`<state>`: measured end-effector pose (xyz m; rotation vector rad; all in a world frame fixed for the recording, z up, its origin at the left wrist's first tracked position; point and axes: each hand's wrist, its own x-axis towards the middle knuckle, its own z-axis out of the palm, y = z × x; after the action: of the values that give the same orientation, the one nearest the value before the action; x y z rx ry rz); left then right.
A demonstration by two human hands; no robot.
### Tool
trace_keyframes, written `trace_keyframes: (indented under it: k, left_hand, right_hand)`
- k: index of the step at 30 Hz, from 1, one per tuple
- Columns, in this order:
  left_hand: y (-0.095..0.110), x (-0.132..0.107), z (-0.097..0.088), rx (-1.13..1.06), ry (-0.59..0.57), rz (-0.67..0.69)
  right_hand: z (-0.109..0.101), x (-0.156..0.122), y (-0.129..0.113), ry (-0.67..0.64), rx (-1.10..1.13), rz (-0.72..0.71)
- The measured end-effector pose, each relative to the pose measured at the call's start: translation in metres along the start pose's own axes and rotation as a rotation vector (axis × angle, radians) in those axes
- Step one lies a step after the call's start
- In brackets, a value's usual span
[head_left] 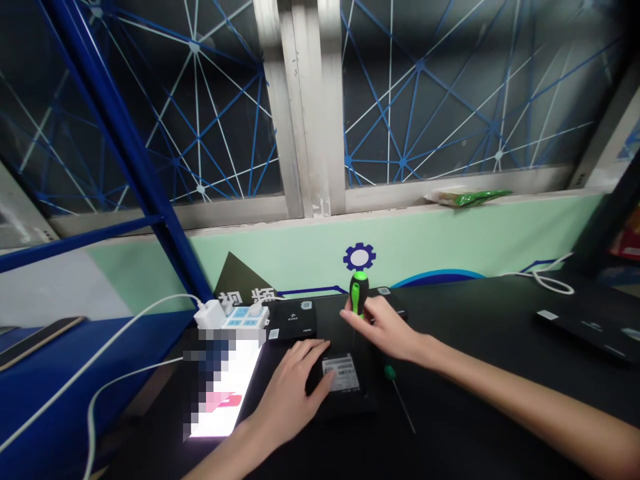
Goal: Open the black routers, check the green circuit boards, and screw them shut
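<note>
My right hand [383, 323] grips a black and bright green screwdriver [358, 293] by its handle. The shaft points down toward the far edge of a flat black box [367, 400] with a white printed label [341, 373]; whether the tip touches it I cannot tell. Over the left side of that box lies my left hand [297, 380], fingers spread, thumb by the label. A second screwdriver [390, 373] with a dark green handle and thin shaft lies right of the box. Behind my hands are a black box [293, 319] and another black box [395, 301], partly hidden.
Left of my left hand lies a lit tablet-like screen [235, 393]. A white power strip [245, 317] with plugs and white cables [135, 317] stands behind it. Another black box [590, 333] is at the right. A green packet [467, 197] rests on the window sill.
</note>
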<state>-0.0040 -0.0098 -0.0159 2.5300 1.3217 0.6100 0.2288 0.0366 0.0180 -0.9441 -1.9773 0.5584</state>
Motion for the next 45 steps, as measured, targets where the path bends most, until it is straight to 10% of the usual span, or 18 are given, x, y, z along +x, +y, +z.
trace_keyframes:
  k: [18,45]
  left_hand:
    - [0.004,0.02,0.006,-0.239,0.019,-0.053]
    - [0.002,0.009,0.005,-0.021,-0.005,0.03]
  right_hand:
    - [0.022,-0.039,0.032,0.034,0.164,-0.144]
    - [0.025,-0.037,0.033,0.112,0.211,-0.071]
